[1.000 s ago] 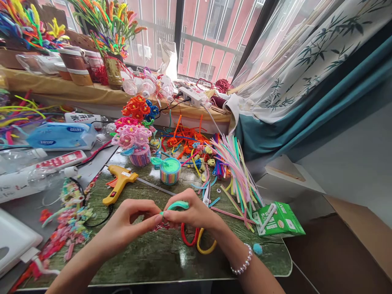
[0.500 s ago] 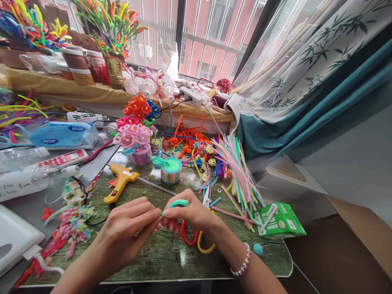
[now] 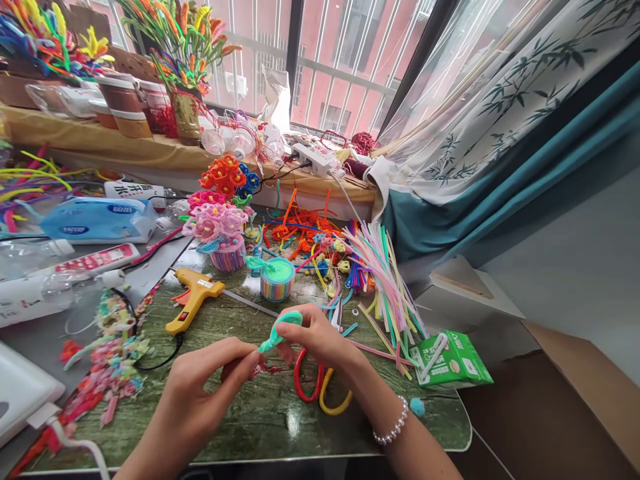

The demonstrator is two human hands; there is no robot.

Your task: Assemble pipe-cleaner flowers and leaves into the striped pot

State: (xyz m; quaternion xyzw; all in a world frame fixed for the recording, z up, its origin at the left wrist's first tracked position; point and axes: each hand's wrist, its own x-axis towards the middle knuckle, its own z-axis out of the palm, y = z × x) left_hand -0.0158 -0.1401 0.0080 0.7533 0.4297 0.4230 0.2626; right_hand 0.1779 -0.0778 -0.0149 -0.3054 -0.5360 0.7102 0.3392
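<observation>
The left hand came in from the lower left, thumb and index finger pinched on the twisted tip of a mint-green fuzzy stem. The right hand reached in from the other side, wrist bent, thumb and index finger closed on the stem's looped end. The stem hung between the two hands, above the table, its long axis slanting from the left fingertips up and away to the loop at the right thumb. Half a second earlier the left hand lay flatter, knuckles up, and only a curved band showed over the right thumb; now the twisted length and loop were exposed. Scissors lay beneath the right hand, and a yellow glue gun lay beyond the left.
</observation>
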